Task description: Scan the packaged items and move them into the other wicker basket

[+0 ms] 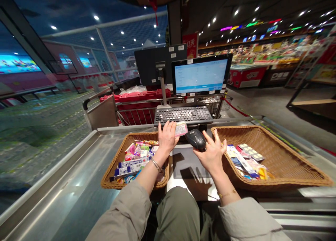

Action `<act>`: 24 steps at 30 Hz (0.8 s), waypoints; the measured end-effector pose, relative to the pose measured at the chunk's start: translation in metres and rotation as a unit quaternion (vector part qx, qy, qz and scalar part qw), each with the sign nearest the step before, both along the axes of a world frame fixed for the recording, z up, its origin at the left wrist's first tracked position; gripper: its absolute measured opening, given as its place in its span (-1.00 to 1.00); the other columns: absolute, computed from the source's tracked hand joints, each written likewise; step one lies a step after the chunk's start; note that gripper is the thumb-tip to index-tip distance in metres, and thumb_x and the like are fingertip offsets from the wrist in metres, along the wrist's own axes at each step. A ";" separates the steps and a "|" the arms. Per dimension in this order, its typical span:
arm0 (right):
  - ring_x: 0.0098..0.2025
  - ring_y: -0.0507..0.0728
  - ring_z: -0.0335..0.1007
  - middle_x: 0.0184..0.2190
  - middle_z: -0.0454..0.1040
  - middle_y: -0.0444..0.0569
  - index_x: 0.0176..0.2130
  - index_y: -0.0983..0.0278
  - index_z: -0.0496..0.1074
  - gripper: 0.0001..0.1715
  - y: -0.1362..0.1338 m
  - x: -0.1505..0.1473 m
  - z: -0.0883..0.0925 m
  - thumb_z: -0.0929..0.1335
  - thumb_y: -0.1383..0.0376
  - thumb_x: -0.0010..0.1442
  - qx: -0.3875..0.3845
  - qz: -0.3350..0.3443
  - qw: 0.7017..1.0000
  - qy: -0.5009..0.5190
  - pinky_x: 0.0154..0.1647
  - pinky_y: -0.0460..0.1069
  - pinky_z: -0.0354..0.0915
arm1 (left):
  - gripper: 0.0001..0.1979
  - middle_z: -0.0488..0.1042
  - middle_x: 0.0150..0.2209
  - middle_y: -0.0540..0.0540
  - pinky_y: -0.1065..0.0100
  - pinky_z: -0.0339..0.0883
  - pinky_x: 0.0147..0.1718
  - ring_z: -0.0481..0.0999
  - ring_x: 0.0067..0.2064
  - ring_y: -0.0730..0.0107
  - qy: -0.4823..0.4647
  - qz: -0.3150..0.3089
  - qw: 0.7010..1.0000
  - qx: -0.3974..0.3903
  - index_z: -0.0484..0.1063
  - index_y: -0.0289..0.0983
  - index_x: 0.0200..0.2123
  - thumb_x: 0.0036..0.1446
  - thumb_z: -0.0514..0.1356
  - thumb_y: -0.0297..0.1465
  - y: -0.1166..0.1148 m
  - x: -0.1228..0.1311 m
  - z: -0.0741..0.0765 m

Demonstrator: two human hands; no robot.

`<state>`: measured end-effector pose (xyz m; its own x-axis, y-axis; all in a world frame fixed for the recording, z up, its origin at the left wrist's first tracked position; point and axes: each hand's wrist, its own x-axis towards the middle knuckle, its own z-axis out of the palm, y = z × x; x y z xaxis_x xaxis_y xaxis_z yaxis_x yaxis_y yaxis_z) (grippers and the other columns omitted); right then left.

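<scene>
My left hand (168, 136) is above the inner edge of the left wicker basket (110, 171), holding a small flat pink-edged packet (181, 129) that sticks out to its right. The packet is close to the head of a black barcode scanner (195, 139). My right hand (211, 153) is just right of the scanner, fingers spread, thumb and index finger beside its body; contact is unclear. Snack packs and sweets (133, 164) fill the left basket. In the right wicker basket (286, 153) lie several small packages and a blister-like pack (250, 152).
A black keyboard (183, 114) and a lit monitor (201, 75) stand ahead, with a second dark screen (160, 64) behind. A grey plate (191, 164) lies between the baskets. Metal counter edges (52, 174) run along the left. Shopping carts (139, 111) stand beyond.
</scene>
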<state>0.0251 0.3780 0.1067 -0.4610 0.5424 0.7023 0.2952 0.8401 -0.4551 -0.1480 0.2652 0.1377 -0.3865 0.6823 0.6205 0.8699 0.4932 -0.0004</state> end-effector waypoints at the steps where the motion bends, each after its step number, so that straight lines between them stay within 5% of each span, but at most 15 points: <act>1: 0.45 0.46 -0.01 0.22 0.49 0.04 -0.28 0.20 0.58 -0.76 0.001 0.002 0.001 0.40 0.13 0.10 0.000 -0.004 1.000 0.003 0.37 0.57 -0.25 | -0.30 0.38 0.31 -0.32 -0.30 -0.16 0.43 0.25 0.39 -0.11 0.000 -0.002 1.000 -0.001 0.26 -0.34 0.33 0.14 0.29 -0.35 0.002 0.001 0.001; 13: 0.44 0.47 0.01 0.16 0.51 0.17 -0.17 0.24 0.58 -0.64 0.030 0.040 0.013 0.37 0.08 0.14 -0.004 -0.094 0.994 0.047 0.38 0.55 -0.27 | -0.29 0.37 0.32 -0.30 -0.29 -0.21 0.44 0.23 0.40 -0.10 0.002 -0.045 0.999 -0.006 0.24 -0.31 0.35 0.16 0.30 -0.31 0.040 0.034 0.019; 24: 0.46 0.39 -0.03 0.21 0.47 0.18 0.15 0.26 0.46 -0.28 0.074 0.098 0.021 0.37 -0.02 0.09 -0.077 -0.210 0.972 0.069 0.42 0.49 -0.31 | -0.31 0.28 0.39 -0.23 -0.28 -0.21 0.45 0.15 0.44 0.00 0.020 -0.124 0.991 -0.054 0.18 -0.28 0.40 0.26 0.22 -0.23 0.090 0.082 0.015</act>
